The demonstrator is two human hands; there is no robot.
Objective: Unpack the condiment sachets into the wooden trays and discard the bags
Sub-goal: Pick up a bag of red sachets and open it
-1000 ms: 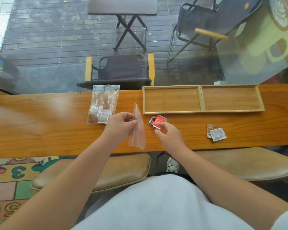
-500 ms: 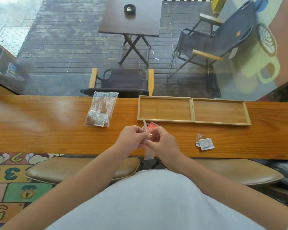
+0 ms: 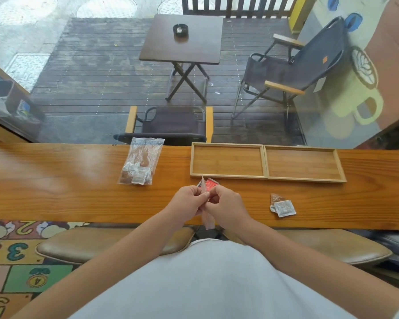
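Observation:
My left hand [image 3: 189, 202] and my right hand [image 3: 226, 204] meet over the front of the wooden counter [image 3: 55, 194], both pinching a clear empty plastic bag [image 3: 207, 221] that hangs edge-on between them. Red sachets [image 3: 209, 184] lie just beyond my fingers. Two joined wooden trays [image 3: 265, 163] stand at the back of the counter, both bare. A second clear bag [image 3: 139, 163] holding several sachets lies to the left of the trays. Brown and white sachets [image 3: 282, 206] lie loose on the right.
Two padded stools [image 3: 332, 246] stand under the counter on either side of me. A window directly behind the counter looks onto a deck with folding chairs [image 3: 171, 123] and a small table [image 3: 182, 39]. A numbered play mat [image 3: 14, 256] covers the floor at left.
My right hand left the red sachets on the counter and joined my left hand on the empty bag. The bag turned edge-on. The camera tilted upward.

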